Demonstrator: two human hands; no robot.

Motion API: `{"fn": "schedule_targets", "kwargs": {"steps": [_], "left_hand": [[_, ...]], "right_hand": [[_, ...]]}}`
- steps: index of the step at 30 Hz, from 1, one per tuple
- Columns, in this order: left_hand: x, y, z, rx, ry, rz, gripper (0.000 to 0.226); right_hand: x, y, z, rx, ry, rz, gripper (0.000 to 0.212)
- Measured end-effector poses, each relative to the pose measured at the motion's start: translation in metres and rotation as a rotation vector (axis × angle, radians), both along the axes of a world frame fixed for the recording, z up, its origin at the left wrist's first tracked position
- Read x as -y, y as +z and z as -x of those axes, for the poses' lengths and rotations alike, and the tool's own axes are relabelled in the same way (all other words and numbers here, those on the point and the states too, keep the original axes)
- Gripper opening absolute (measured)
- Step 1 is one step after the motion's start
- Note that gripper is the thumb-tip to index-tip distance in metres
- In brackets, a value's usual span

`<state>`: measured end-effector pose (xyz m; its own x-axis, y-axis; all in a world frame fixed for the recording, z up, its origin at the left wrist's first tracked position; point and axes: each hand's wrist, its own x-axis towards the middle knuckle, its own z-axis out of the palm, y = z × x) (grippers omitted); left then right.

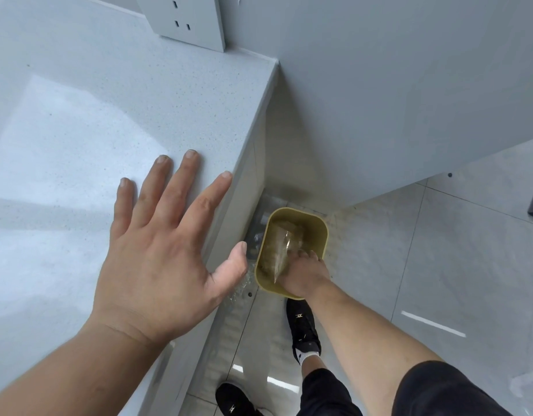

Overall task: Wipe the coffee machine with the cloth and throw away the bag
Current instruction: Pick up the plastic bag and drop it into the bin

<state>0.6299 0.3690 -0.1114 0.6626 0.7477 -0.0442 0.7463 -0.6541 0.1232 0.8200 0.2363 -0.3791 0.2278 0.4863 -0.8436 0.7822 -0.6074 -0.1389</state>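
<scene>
The right hand (304, 276) is reaching down into the yellow bin (323, 232) on the floor (439, 265), and its fingers (311, 255) seem to be curling round the low end of the clear bag (281, 250), which is lying inside the bin. The left hand (157, 265) is resting flat on the table (109, 100) near its edge, fingers spread and holding nothing.

The light bag could be clinging to the fingers and riding back out as the hand is lifting. The bin is looking light too, so a snagged wrist could be tipping it against the cabinet.

Counted: one bin, one bag, two hands, two black shoes (304, 328), one wall socket (184, 19). The coffee machine and cloth are not showing here.
</scene>
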Motion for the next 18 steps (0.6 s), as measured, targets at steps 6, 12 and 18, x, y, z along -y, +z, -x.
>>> {"fn": "schedule_targets", "kwargs": {"steps": [6, 12, 18], "left_hand": [[0.000, -0.002, 0.000, -0.016, 0.004, -0.001, 0.082], [0.001, -0.001, -0.001, -0.045, 0.009, 0.016, 0.082], [0.002, 0.008, -0.002, -0.085, 0.025, 0.070, 0.083]], "right_hand": [[0.005, 0.034, -0.008, 0.014, 0.027, -0.027, 0.085], [0.011, 0.095, -0.019, 0.032, 0.035, -0.134, 0.084], [0.010, 0.166, -0.022, 0.081, 0.064, -0.274, 0.085]]}}
